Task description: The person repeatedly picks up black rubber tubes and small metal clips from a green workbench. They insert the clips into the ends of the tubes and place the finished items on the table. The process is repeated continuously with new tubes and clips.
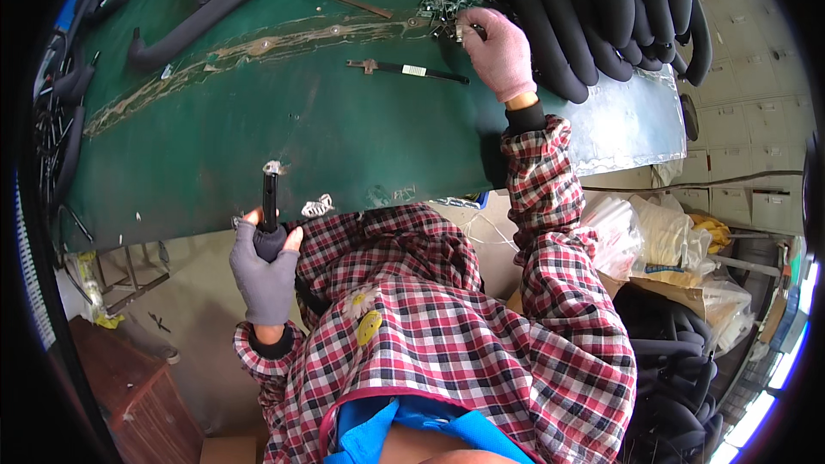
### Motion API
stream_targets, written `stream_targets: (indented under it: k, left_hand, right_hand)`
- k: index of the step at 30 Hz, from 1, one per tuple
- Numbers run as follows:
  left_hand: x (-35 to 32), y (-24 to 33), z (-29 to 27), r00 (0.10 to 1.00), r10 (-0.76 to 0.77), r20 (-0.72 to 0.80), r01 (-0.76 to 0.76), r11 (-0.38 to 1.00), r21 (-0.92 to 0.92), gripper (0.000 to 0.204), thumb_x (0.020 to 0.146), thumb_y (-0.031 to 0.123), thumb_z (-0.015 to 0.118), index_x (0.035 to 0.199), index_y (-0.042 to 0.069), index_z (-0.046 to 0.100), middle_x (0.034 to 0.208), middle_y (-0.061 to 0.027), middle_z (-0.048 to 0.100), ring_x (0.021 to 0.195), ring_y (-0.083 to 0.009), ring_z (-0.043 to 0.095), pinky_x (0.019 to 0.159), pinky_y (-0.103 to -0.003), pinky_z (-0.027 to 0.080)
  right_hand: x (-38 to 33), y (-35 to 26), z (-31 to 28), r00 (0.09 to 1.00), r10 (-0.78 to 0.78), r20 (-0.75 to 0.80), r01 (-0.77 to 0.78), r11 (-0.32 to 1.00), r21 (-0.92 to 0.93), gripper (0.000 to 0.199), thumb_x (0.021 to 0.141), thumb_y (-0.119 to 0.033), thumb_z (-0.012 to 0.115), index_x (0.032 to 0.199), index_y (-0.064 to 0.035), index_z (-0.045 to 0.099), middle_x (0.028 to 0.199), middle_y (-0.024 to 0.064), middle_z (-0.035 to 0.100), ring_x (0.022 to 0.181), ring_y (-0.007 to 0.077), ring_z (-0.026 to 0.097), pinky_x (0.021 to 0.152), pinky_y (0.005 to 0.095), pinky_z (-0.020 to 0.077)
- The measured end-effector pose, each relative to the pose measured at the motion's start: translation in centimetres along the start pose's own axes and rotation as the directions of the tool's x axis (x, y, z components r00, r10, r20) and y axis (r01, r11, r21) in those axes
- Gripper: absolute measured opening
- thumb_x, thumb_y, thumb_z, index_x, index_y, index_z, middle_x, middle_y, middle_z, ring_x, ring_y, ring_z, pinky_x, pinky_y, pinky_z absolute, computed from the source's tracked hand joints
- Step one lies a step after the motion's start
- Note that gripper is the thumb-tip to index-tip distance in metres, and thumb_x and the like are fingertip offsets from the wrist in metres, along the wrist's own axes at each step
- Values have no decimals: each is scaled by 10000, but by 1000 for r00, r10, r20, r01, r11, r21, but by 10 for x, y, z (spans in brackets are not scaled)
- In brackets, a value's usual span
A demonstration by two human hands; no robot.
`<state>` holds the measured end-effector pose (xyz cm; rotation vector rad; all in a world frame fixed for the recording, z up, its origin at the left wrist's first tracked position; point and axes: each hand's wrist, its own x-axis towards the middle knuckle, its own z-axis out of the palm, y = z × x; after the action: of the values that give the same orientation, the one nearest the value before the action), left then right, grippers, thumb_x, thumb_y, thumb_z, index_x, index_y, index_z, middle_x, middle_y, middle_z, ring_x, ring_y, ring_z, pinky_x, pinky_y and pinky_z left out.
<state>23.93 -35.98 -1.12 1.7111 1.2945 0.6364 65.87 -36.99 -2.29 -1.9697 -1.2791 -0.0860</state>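
**Reaching for a clip**

The left hand (265, 268) grips a black foam-sleeved tube (270, 202) upright at the green bench's (284, 112) near edge. The right hand (501, 51) pinches into the metal clip pile (440, 2) — likely the picking step; fitting one calls for bringing it to the tube's end.

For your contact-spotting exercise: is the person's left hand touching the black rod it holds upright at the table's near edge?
Touching. The head view shows the left hand, in a grey fingerless glove, with its fingers wrapped round the lower end of the black rod at the green table edge.
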Motion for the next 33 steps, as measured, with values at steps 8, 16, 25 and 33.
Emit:
stream_targets:
  k: [8,16,25,33]
  left_hand:
    - [6,5,-2,997,66,-42,-71,988,-137,168,865,-25,693,1021,20,650,850,0,646,735,-58,588,678,-241,479]
    - [-6,9,-13,996,-8,-84,-14,967,-253,249,843,-21,679,1088,24,682,954,-60,721,862,-113,666,802,-278,526]
    - [-21,-4,-19,993,29,-117,-57,968,-246,198,830,-10,705,1007,31,627,837,-19,627,790,-106,609,741,-282,522]
    - [-19,-5,-5,976,170,-137,-172,985,-7,281,774,97,777,1018,25,657,825,-144,690,748,-285,696,715,-389,544]
  right_hand:
    - [-63,-85,28,758,-39,651,-554,487,675,161,994,-140,639,1085,-37,723,831,19,711,669,68,633,591,191,491]
    - [-126,-183,85,412,-303,859,-867,160,472,109,1007,-100,644,1065,-13,614,908,93,740,745,166,728,602,252,573]
    - [-160,-201,82,446,-266,855,-876,68,478,124,1012,-148,653,1015,-35,601,836,45,692,728,104,681,621,245,554]
    - [-200,-194,103,414,-117,903,-910,-58,410,532,1046,-507,540,1269,-33,632,998,-34,647,897,61,567,828,255,499]
